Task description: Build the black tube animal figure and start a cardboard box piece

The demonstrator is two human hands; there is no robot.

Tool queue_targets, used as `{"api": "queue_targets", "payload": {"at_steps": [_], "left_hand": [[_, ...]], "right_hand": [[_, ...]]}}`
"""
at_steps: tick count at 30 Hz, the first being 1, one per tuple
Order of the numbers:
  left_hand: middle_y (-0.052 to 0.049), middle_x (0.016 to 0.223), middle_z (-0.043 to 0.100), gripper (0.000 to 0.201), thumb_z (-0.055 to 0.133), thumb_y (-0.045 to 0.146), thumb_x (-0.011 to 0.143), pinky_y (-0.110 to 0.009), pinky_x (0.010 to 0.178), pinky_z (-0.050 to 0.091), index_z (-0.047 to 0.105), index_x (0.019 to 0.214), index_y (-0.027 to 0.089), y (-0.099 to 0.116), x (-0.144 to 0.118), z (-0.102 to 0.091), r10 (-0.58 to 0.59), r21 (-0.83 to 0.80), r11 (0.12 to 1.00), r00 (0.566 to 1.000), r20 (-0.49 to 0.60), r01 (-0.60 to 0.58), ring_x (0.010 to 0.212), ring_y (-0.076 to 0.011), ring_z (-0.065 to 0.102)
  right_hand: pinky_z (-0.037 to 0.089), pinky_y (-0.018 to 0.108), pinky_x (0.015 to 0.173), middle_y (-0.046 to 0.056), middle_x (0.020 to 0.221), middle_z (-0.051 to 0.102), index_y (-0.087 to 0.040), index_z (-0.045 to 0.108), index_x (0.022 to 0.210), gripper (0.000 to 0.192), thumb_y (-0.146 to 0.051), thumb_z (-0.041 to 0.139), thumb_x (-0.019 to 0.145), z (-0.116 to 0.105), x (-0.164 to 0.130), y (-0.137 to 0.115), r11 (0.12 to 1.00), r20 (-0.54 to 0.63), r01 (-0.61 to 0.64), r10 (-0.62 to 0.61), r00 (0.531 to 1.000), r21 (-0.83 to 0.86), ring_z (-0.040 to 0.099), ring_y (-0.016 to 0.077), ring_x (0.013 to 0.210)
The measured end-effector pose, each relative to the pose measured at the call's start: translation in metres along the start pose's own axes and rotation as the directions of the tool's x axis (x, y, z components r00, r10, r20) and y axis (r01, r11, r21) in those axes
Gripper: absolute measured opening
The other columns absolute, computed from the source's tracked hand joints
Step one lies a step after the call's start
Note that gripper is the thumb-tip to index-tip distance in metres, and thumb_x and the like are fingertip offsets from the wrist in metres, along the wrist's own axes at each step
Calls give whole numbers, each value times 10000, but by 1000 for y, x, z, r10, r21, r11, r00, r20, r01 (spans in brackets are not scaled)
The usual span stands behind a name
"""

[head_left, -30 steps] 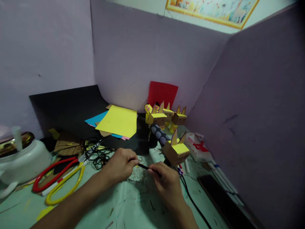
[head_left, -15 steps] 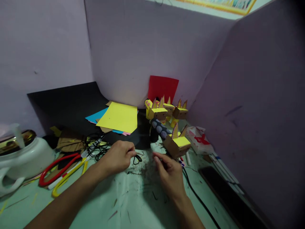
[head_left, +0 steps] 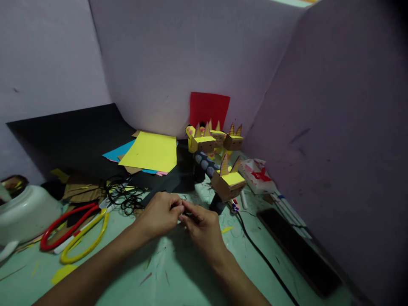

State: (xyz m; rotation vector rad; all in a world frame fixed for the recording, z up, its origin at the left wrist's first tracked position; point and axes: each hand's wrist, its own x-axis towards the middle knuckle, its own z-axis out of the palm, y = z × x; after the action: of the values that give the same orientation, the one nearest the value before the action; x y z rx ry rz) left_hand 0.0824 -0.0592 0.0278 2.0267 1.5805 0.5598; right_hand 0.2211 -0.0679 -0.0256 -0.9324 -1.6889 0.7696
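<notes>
My left hand (head_left: 162, 213) is closed, its thumb and forefinger pinched on a thin black cord, mostly hidden by the fingers. My right hand (head_left: 205, 231) meets it fingertip to fingertip, thumb and forefinger closed at the same spot. A small dark bit of the cord (head_left: 185, 213) shows between them. Just beyond the right hand stands a cardboard animal figure (head_left: 228, 185) with a box head, yellow top, pointed striped ears and a dark spotted body. A tangle of black cord (head_left: 123, 195) lies left of my left hand.
Red-and-yellow-handled scissors (head_left: 86, 231) and a white pot (head_left: 28, 216) are at the left. Behind lie yellow paper (head_left: 151, 151) and a black sheet (head_left: 73, 140). More box-headed figures (head_left: 204, 144) stand by red paper (head_left: 209, 111). A phone-like black slab (head_left: 298, 250), tissue pack (head_left: 257, 175) and cable (head_left: 261, 253) are right.
My hands, apart before, have come together at the fingertips. The black cord loop that hung by my left hand is now mostly hidden. The view has shifted slightly right and down.
</notes>
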Motion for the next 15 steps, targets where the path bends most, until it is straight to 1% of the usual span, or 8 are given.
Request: {"api": "queue_targets", "payload": {"at_steps": [3,5,6,7,9,11,13,15], "left_hand": [[24,493,488,195,457,222,691,-224,477,274,534,527,151,-2,1,0,-19,-85,996,1000,24,21,506,-115,429],[22,493,500,199,473,244,685,-220,475,291,559,538,141,-2,2,-1,-33,-141,989,999,29,37,502,-114,433],[20,496,509,214,481,268,691,-219,475,300,576,552,136,-2,2,-2,-35,-168,985,999,31,40,501,-114,438],[17,502,521,236,484,295,701,-218,474,309,595,573,130,-1,2,-3,-33,-195,980,999,34,39,501,-115,445],[7,542,570,257,485,320,715,-217,486,337,638,650,125,-1,2,-5,-12,-245,969,999,39,21,520,-121,478],[-10,628,635,231,496,282,711,-220,528,378,667,742,129,-2,3,-8,20,-274,962,999,34,-10,577,-135,532],[-23,704,670,200,512,223,691,-229,579,409,674,772,138,-4,3,-9,47,-270,962,999,1,-44,640,-148,571],[-24,707,671,165,523,196,682,-233,588,414,670,735,145,-7,3,-9,69,-233,969,997,-34,-76,648,-150,580]], "right_hand": [[523,281,583,62,883,713,-220,661,1047,325,-181,584,734,1,-1,0,996,21,-74,73,997,43,656,189,702],[511,261,529,42,811,713,-221,678,1006,297,-191,597,721,2,0,-3,974,18,-182,181,983,134,644,167,623],[504,252,502,32,756,709,-209,694,957,267,-191,609,705,2,1,-5,944,15,-260,263,965,202,635,156,579],[497,243,475,24,690,699,-187,708,889,225,-192,629,679,2,3,-8,894,18,-349,359,933,281,623,147,536],[481,225,424,12,569,666,-139,697,738,148,-197,688,602,0,7,-13,737,45,-509,549,834,444,604,134,467],[463,205,384,11,508,645,-115,650,645,197,-200,756,502,-3,11,-16,572,91,-587,667,739,572,595,129,426],[452,183,366,28,518,657,-105,622,631,289,-203,801,426,-6,13,-17,476,131,-599,703,699,644,597,123,415],[446,164,356,45,550,674,-97,621,641,334,-216,821,402,-7,13,-17,437,163,-599,702,694,671,599,112,415]]}}
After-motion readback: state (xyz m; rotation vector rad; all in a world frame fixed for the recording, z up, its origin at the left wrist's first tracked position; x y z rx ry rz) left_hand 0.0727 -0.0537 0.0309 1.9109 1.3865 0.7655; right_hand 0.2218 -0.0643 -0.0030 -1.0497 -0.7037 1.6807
